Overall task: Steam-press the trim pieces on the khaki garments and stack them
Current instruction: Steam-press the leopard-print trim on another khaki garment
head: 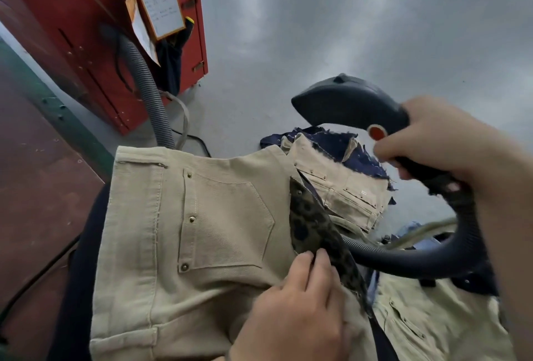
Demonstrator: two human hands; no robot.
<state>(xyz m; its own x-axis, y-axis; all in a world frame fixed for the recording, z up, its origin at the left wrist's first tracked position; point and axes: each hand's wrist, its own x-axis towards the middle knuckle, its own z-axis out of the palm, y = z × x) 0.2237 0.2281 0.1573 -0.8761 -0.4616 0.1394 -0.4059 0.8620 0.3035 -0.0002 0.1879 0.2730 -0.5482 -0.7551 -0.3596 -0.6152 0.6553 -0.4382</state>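
A: Item one, the khaki garment [202,231]?

B: Lies flat on the work surface, pocket side up, rivets at the pocket corners. Heavy twill by the look; likely limp, not slippery, and it should drape rather than hold a shape.

A: Item two, the trim piece?

B: A leopard-print trim strip [314,225] along the garment's right edge, partly turned up. The left hand [291,311] pinches its lower part between thumb and fingertips. Thin and soft, I judge; best held at the edge and kept taut so it presses flat.

A: Item three, the tool?

B: A dark steam iron [349,104], raised above the cloth and touching nothing. The right hand [450,144] is wrapped round its handle, thumb near the red button. A hose [403,259] trails from it; probably weighty, with some drag.

A: Stock beside it?

B: More khaki pieces [340,182] with navy lining just beyond, overlapping loosely.
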